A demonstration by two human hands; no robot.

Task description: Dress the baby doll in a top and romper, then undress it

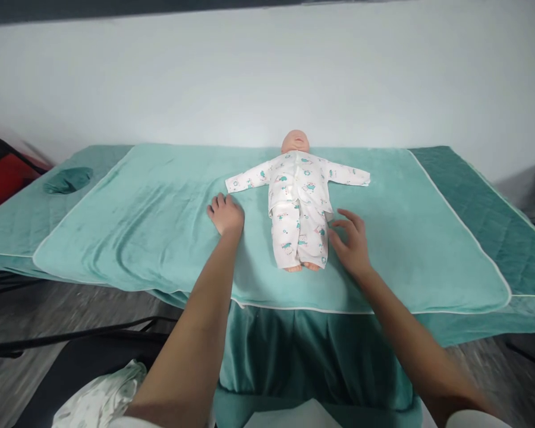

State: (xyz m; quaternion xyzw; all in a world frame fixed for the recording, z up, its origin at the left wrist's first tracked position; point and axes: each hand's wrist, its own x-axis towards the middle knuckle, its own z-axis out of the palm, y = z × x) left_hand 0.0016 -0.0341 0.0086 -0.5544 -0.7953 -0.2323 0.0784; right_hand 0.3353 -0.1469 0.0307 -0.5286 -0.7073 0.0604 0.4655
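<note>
A baby doll [295, 141] lies on its back on a teal blanket [428, 238], head toward the wall and arms spread to the sides. It wears a white long-sleeved top [299, 178] and white trousers [286, 232], both printed with small green and red figures. Its feet show below the trouser legs, while its hands are hidden in the sleeves. My left hand [226, 214] rests palm down on the blanket, just below the sleeve end at the left. Beside the trousers at the right is my right hand [351, 242], fingers apart and holding nothing, its fingertips close to the cloth.
The blanket covers a padded table [490, 208] that has a face hole [69, 180] at its left end. A white wall [205, 77] stands behind. At lower left, a printed cloth [102, 395] lies on a black chair seat [66, 371]. Something red [6, 178] stands at far left.
</note>
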